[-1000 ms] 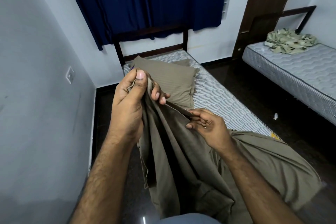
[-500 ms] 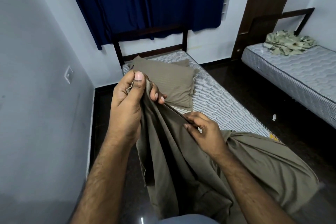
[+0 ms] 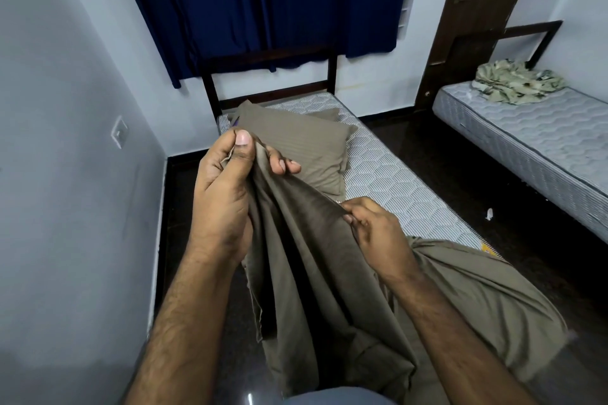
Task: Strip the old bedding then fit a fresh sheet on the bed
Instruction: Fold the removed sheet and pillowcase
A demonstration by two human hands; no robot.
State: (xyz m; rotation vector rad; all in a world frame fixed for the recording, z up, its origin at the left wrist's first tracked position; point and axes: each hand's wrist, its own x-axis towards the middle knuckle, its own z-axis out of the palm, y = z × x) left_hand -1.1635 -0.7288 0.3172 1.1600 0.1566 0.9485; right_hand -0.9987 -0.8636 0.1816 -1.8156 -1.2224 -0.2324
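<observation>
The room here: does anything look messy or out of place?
A few things. A crumpled patterned cloth lies bunched on the bare second mattress at the right. A small white scrap sits on the dark floor between the beds. The brown sheet, held in both hands, lies heaped, not spread.

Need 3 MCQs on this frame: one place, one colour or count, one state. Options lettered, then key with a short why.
1. Where does the crumpled patterned cloth lie?
A. on the floor
B. on the second bed's mattress
C. on the pillows

2. What colour is the curtain?
A. dark blue
B. white
C. brown

3. What is the right hand doing?
A. hanging empty
B. pressing flat on the near mattress
C. pinching the olive-brown sheet

Key: 1 B, it sits at that bare mattress's far end. 2 A, navy folds cover the window. 3 C, its fingertips grip the sheet's edge, while the left hand holds a corner higher up.
</observation>
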